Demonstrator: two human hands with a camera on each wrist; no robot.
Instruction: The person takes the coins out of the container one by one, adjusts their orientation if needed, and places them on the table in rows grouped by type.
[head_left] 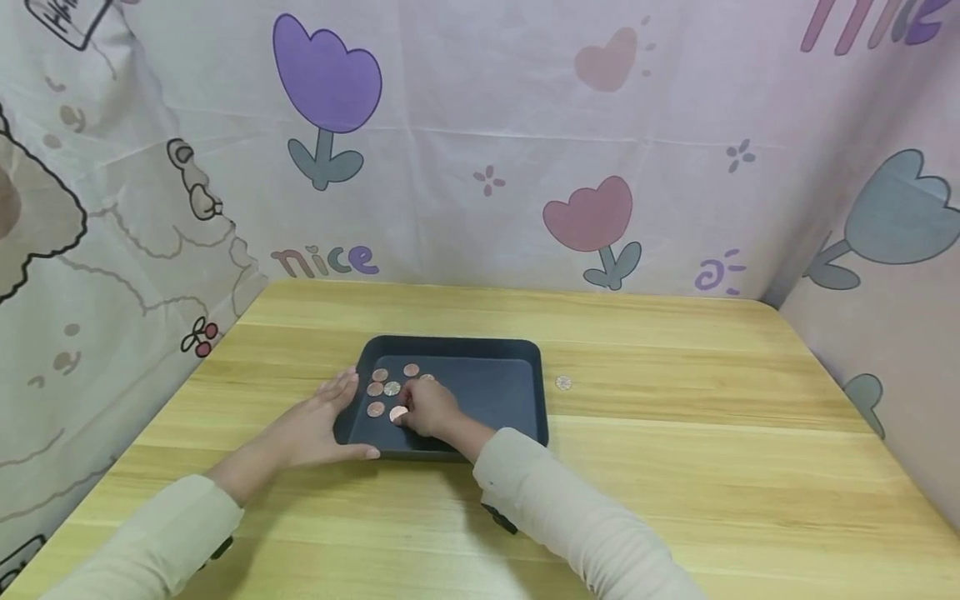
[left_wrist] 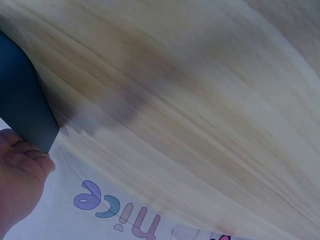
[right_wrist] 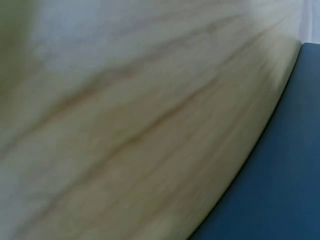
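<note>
A dark rectangular baking tray (head_left: 495,400) lies on the wooden table with several copper-coloured coins (head_left: 376,409) at its left end. Among them is a paler, silvery coin (head_left: 392,388). My left hand (head_left: 315,421) rests against the tray's near left corner, fingers extended along the left side and thumb along the front edge. In the left wrist view, the fingertips of this hand (left_wrist: 22,167) touch the tray wall (left_wrist: 30,110). Over the coins, my right hand (head_left: 431,408) has curled fingers and pinches a copper coin (head_left: 398,414). Its fingers partly cover another coin (head_left: 427,378).
One silvery coin (head_left: 563,382) lies on the table (head_left: 675,450) just right of the tray. Behind and along both sides hangs a printed cloth (head_left: 465,100) with flowers. The right wrist view has only table and the dark tray side (right_wrist: 280,175).
</note>
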